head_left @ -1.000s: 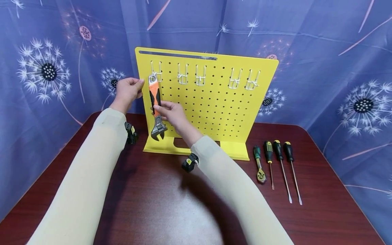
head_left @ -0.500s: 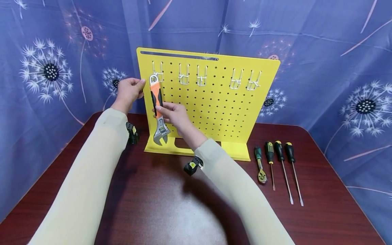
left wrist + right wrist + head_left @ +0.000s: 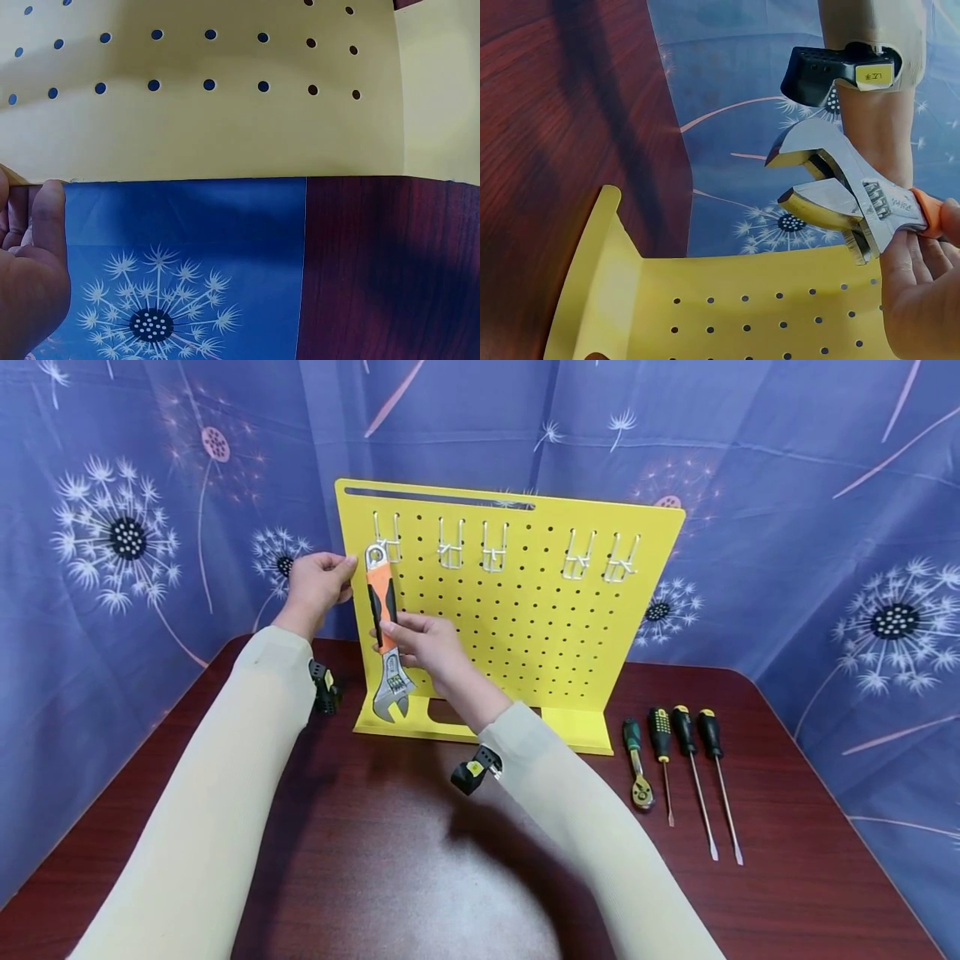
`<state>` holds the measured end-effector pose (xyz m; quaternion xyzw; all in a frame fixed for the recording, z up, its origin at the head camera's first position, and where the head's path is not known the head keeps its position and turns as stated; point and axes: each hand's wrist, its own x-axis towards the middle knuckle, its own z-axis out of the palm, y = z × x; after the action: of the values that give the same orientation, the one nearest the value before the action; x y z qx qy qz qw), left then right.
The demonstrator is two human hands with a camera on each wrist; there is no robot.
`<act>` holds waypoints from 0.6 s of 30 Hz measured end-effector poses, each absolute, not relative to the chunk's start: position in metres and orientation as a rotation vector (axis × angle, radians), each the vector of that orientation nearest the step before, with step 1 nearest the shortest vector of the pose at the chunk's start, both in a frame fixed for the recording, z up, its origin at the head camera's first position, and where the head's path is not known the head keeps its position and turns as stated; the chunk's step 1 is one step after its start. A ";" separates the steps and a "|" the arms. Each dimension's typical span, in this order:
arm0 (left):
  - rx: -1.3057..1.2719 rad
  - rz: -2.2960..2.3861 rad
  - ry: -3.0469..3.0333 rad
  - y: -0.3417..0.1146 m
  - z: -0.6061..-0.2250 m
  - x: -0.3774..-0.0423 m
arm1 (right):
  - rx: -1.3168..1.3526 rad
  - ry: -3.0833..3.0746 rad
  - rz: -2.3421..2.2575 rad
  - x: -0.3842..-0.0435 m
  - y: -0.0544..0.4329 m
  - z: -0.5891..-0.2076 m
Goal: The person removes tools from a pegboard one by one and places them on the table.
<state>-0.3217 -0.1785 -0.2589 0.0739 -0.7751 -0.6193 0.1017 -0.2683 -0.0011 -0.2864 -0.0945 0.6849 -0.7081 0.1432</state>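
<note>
In the head view my right hand holds an adjustable wrench by its orange and black handle. The wrench stands nearly upright, jaw end down, and its top ring is just in front of the leftmost white wire hook. From this angle I cannot tell whether ring and hook touch. My left hand pinches the left edge of the yellow pegboard; in the left wrist view the thumb lies against that edge. The right wrist view shows the wrench's open jaw close up.
Several other wire hooks line the upper board. To its right on the dark wooden table lie a green-handled ratchet and three screwdrivers, one short and two long. A blue dandelion-print curtain hangs behind.
The wrench has turned in my right hand, so its jaw end shows its flat side and sits slightly lower. My left hand stays on the board edge.
</note>
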 end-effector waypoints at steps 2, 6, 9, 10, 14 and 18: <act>0.220 -1.825 -2.297 -0.179 -0.259 -0.322 | -0.279 1.981 -2.031 -0.267 -0.001 -0.286; 0.217 -1.824 -2.313 -0.181 -0.259 -0.322 | -0.289 1.980 -2.015 -0.266 0.000 -0.286; 0.197 -1.828 -2.317 -0.180 -0.259 -0.324 | -0.276 1.984 -2.021 -0.265 0.001 -0.286; 0.191 -1.830 -2.316 -0.179 -0.259 -0.324 | -0.273 1.986 -2.026 -0.264 0.003 -0.285; 0.188 -1.831 -2.315 -0.178 -0.260 -0.326 | -0.264 1.991 -2.043 -0.262 0.006 -0.284; 0.206 -1.820 -2.311 -0.181 -0.260 -0.326 | -0.283 2.021 -2.029 -0.257 0.009 -0.283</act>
<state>-0.3256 -0.1812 -0.2602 0.0694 -0.7800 -0.6144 0.0963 -0.2574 0.0094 -0.2826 -0.0976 0.6963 -0.6989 0.1314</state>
